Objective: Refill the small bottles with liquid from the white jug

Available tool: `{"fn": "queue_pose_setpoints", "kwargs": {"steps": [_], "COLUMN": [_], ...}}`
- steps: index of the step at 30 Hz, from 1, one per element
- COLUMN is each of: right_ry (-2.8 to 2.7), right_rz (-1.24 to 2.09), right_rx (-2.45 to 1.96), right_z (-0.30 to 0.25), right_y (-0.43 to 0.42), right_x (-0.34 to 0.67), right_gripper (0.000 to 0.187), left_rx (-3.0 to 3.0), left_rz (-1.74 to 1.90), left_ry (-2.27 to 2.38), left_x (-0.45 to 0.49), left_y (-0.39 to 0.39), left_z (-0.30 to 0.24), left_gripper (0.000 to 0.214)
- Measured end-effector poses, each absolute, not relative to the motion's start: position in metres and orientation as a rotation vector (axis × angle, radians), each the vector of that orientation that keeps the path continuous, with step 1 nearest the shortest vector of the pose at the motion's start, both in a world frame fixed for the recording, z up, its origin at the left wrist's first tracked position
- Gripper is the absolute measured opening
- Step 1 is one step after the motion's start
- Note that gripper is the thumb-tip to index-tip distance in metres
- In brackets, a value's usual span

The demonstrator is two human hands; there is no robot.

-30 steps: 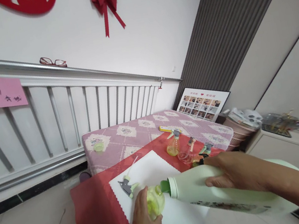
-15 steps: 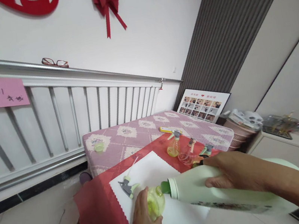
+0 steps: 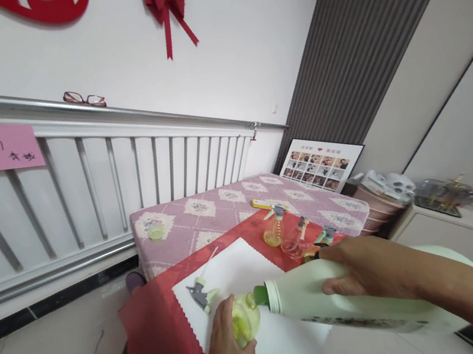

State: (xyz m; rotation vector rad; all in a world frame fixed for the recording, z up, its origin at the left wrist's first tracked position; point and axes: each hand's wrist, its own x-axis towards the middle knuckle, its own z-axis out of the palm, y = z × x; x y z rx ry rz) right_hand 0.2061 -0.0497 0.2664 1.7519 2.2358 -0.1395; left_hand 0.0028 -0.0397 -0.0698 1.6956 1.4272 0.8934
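Note:
My left hand point(image 3: 227, 346) is closed around a small clear yellow-green spray bottle point(image 3: 246, 319) without its top, tilted over a white sheet point(image 3: 261, 275). My right hand point(image 3: 363, 270) grips a large pale-green jug point(image 3: 308, 291), lying nearly level, its green spout point(image 3: 261, 296) at the small bottle's mouth. Yellowish liquid shows inside the small bottle; whether any is flowing I cannot tell. A grey and green spray head point(image 3: 200, 295) with its tube rests on the sheet, left of the small bottle.
A red cloth point(image 3: 153, 333) lies under the sheet, on a table with a purple patterned cover point(image 3: 176, 246). Several spray bottles, one with yellow liquid point(image 3: 273, 234), stand behind the jug. A pale-green cap point(image 3: 156, 232) sits at the left. A radiator point(image 3: 97, 175) runs along the wall.
Very little differs. Both hands keep the small bottle and the jug together at the spout; the view has shifted slightly.

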Motion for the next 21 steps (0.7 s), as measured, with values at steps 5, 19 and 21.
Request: {"fn": "queue_pose_setpoints", "kwargs": {"steps": [5,19,21], "right_ry": [2.231,2.212,2.220], "right_rz": [-0.132,-0.132,-0.139], "right_rx": [1.735,1.737,1.738], "right_z": [0.2692,0.2661,0.2657], "right_y": [-0.0521,-0.0506,-0.0506], "right_x": [0.2024,0.2070,0.2078], "right_gripper": [0.025,0.028,0.028], "left_rx": [1.693,1.714,1.712], "left_rz": [0.916,0.853,0.854], "left_ry": [1.419,1.440,1.439], "left_x": [0.0018,0.0027,0.0025], "left_y": [-0.0415,-0.0408,-0.0407], "left_z": [-0.0679,-0.0679,-0.0683], "left_gripper": [0.092,0.093,0.094]}}
